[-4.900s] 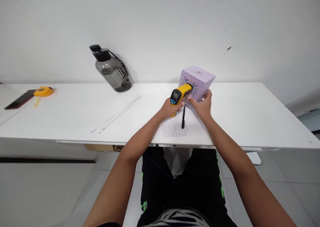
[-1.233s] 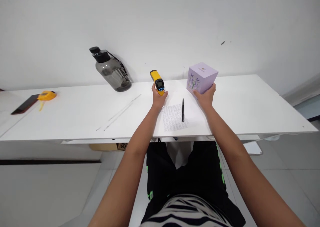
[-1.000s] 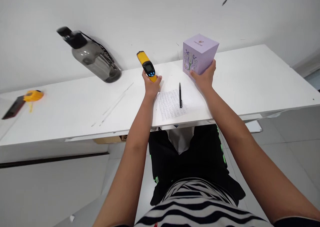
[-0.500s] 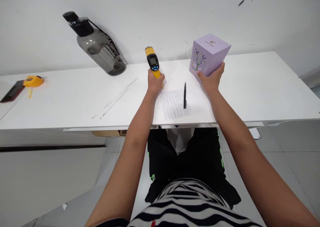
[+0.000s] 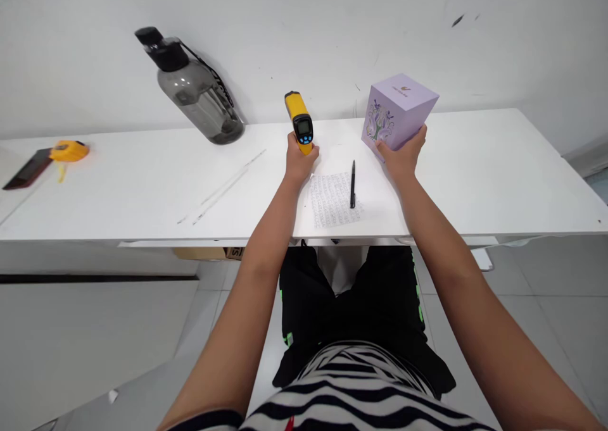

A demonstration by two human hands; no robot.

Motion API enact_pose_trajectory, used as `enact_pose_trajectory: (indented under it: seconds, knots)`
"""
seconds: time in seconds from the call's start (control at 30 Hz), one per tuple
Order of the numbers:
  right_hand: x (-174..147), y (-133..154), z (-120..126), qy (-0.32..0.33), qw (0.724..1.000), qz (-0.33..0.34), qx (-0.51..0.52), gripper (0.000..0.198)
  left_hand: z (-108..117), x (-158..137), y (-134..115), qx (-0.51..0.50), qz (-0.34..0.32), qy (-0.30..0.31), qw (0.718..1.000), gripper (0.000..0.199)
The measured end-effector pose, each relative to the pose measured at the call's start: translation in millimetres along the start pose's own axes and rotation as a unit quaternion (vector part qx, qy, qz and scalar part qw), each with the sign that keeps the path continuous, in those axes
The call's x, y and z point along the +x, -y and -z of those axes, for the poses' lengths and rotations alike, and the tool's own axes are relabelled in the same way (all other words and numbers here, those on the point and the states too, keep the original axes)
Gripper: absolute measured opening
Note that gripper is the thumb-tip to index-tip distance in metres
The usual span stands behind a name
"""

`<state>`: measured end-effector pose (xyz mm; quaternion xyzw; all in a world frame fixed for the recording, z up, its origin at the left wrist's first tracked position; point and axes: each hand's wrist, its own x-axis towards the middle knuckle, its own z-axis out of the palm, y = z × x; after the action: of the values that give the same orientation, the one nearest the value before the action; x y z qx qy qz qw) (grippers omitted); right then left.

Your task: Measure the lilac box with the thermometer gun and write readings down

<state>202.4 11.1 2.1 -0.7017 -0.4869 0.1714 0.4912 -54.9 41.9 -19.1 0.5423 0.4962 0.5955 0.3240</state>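
Observation:
My left hand [image 5: 300,160] is wrapped round the handle of a yellow and black infrared thermometer [image 5: 299,116], whose small screen and blue buttons face me. Its nose points up toward the wall. With thumb and fingers spread round its lower part, my right hand [image 5: 403,155] grips a lilac box [image 5: 399,111] with a floral print on one side. Whether the box touches the desk I cannot tell. Between my wrists lies a sheet of paper [image 5: 332,211] covered in handwriting. A black pen [image 5: 353,185] rests across its right part.
A grey see-through water bottle [image 5: 197,95] with a black cap stands against the wall on the left. Farther left, a yellow tape measure [image 5: 69,151] lies beside a dark flat object [image 5: 29,170]. The white desk [image 5: 494,178] ends just ahead of my legs.
The thermometer has tilted in my left hand, its screen now lower and turned more to the right. My right hand keeps its hold on the box. The view has shifted slightly.

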Motion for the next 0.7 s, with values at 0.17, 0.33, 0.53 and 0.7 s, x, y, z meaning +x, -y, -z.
enact_pose_trajectory:
  seconds: [0.17, 0.33, 0.53, 0.7]
  knots:
    - [-1.2, 0.7, 0.9, 0.007, 1.0, 0.002, 0.011, 0.102, 2.1, -4.4, -3.1, 0.023, 0.018, -0.002, 1.0, 0.037]
    - [-2.4, 3.3, 2.2, 0.023, 0.999, -0.002, 0.027, 0.096, 4.2, -6.6, -2.7, 0.044, 0.017, -0.001, 0.999, 0.038]
    - [-2.5, 3.3, 2.5, 0.022, 1.0, -0.006, 0.021, 0.099, 6.2, -6.7, 3.1, 0.059, 0.021, -0.007, 0.998, 0.04]
    - [-1.0, -0.3, 0.5, 0.004, 1.0, -0.001, 0.023, 0.105, 7.4, -7.3, 9.1, 0.02, 0.008, -0.032, 0.999, 0.055]
